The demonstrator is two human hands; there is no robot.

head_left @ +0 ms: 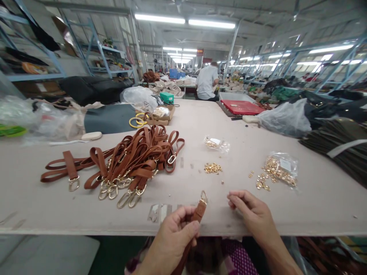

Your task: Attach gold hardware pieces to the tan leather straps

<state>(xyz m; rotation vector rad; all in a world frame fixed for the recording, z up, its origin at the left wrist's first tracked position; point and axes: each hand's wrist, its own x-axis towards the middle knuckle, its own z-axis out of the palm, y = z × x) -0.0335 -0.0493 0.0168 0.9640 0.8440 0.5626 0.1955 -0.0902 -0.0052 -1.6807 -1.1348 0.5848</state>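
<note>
Brown leather strap (198, 212) with a gold-coloured metal ring (203, 196) at its upper end is pinched in my left hand (179, 233), at the table's front edge. The rest of the strap hangs down below that hand. To the right, apart from the strap, my right hand (254, 214) has thumb and fingertips drawn together; whatever may be between them is too small to make out. Beyond the hands lie a small heap of gold metal pieces (213, 168) and, further right, loose gold fittings (262, 182). A pile of brown straps (140, 152) with gold clips lies on the left.
A clear bag of gold fittings (279, 170) lies on the right of the table (114, 217), and a smaller bag (216, 143) further back. Dark stacked pieces (338, 145) stand at the right edge. A person (207, 82) sits beyond the table near a red folder (242, 107).
</note>
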